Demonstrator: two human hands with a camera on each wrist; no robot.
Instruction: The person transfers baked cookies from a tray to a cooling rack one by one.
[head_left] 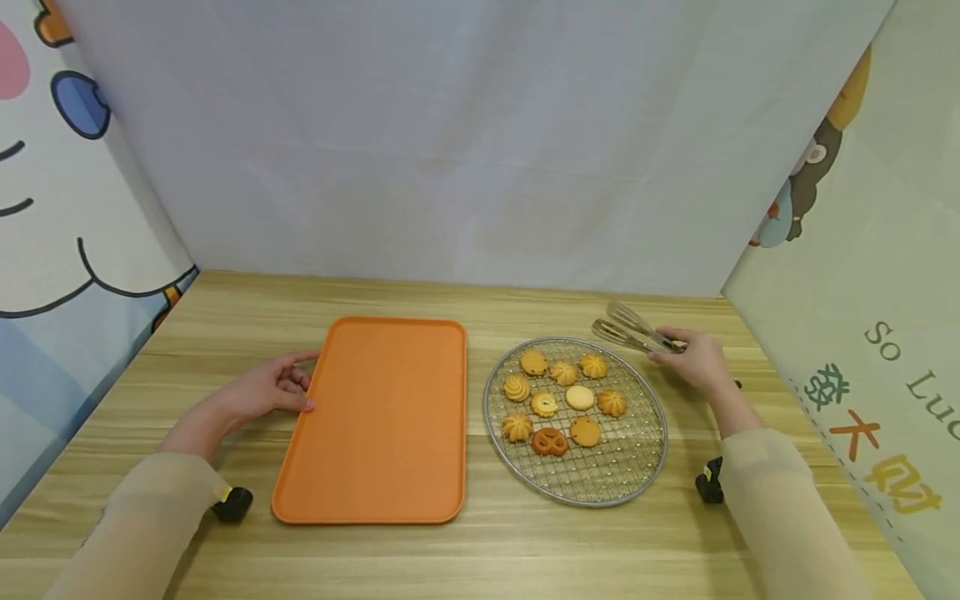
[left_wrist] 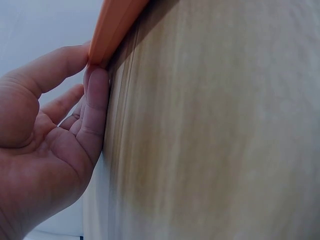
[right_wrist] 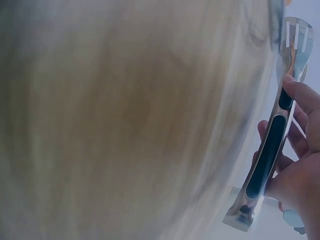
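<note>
My left hand (head_left: 266,390) pinches the left rim of a flat orange tray (head_left: 382,417), which holds nothing. In the left wrist view the thumb lies along one side of the tray edge (left_wrist: 114,30) and the curled fingers (left_wrist: 95,95) are at the other, close to the tabletop. At the back right, my right hand (head_left: 696,358) grips metal tongs (head_left: 637,323) by their dark-inlaid handle (right_wrist: 268,155). The slotted tips stand apart and point toward the back left, beyond a round wire rack (head_left: 626,467) of cookies.
Several cookies lie on the rack, among them a pale round one (head_left: 580,397) and a brown pretzel (head_left: 550,442). The wooden table (head_left: 480,558) is bounded by a plain curtain (head_left: 450,167) behind and printed cloths at both sides.
</note>
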